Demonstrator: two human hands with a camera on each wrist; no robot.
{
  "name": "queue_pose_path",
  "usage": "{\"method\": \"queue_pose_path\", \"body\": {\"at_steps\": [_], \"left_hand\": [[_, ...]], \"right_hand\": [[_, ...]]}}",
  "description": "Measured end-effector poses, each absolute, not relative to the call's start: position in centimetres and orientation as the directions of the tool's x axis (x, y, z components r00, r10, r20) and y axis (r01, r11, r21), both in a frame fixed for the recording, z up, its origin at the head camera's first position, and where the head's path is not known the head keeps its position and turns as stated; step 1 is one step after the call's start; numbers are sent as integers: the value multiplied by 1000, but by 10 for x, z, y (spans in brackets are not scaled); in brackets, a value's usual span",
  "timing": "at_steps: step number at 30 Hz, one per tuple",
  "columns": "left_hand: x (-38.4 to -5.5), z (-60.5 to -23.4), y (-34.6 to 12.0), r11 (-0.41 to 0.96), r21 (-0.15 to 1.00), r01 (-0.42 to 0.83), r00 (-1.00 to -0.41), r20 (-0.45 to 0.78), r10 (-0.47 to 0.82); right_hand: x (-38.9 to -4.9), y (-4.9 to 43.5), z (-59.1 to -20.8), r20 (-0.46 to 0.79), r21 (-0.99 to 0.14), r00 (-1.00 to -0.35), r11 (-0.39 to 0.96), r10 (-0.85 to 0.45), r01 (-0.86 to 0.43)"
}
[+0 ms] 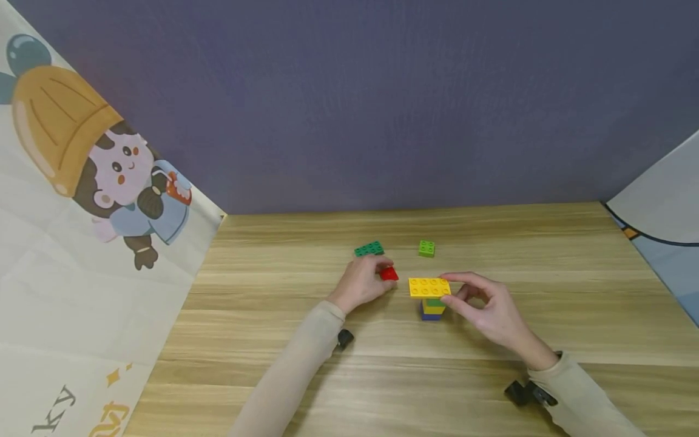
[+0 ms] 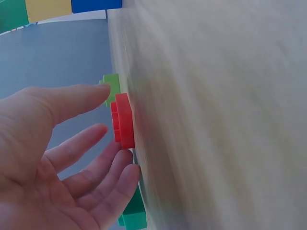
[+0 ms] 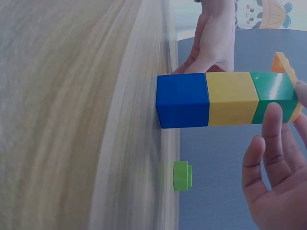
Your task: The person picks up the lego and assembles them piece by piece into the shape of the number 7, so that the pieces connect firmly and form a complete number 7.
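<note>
A tower of toy building bricks stands on the table: a blue brick [image 3: 183, 100] at the bottom, a yellow brick [image 3: 232, 98] over it, then a green brick [image 3: 274, 96]. Across its top lies a flat yellow eight-stud plate [image 1: 429, 287], jutting out to the left. My right hand [image 1: 494, 309] pinches the right end of this plate between thumb and fingers. To the tower's left, my left hand [image 1: 364, 280] reaches around a small red brick [image 2: 123, 120] on the table, its fingers loosely bent. The thumb and fingertips are right at the red brick's two ends.
Behind the left hand lies a dark green eight-stud brick [image 1: 369, 249]. A light green four-stud brick [image 1: 426, 248] sits farther back, behind the tower. The wooden table [image 1: 273, 243] meets a dark blue-grey panel [image 1: 404, 121] at its far edge.
</note>
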State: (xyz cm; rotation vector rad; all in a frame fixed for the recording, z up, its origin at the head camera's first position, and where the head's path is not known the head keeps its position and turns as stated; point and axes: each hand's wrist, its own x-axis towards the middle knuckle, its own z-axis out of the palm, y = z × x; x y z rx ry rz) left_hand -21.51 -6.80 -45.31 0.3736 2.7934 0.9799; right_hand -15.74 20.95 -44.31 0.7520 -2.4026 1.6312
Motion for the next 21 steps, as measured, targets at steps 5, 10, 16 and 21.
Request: {"method": "queue_pose_path", "body": {"at_steps": [5, 10, 16, 21], "left_hand": [[-218, -454, -66, 765, 619, 178, -956, -76, 284], [-220, -455, -66, 769, 614, 179, -954, -82, 287], [-226, -460, -67, 740, 661, 126, -956, -119, 269], [-230, -462, -67, 728, 679, 100, -957, -133, 256]], "right_hand": [[-157, 209, -443, 384, -833, -865, 283, -322, -475], [-158, 209, -443, 387, -831, -864, 284, -322, -479], [-158, 209, -443, 388, -830, -863, 283, -324, -480], [-158, 209, -443, 389, -830, -863, 283, -323, -480]]}}
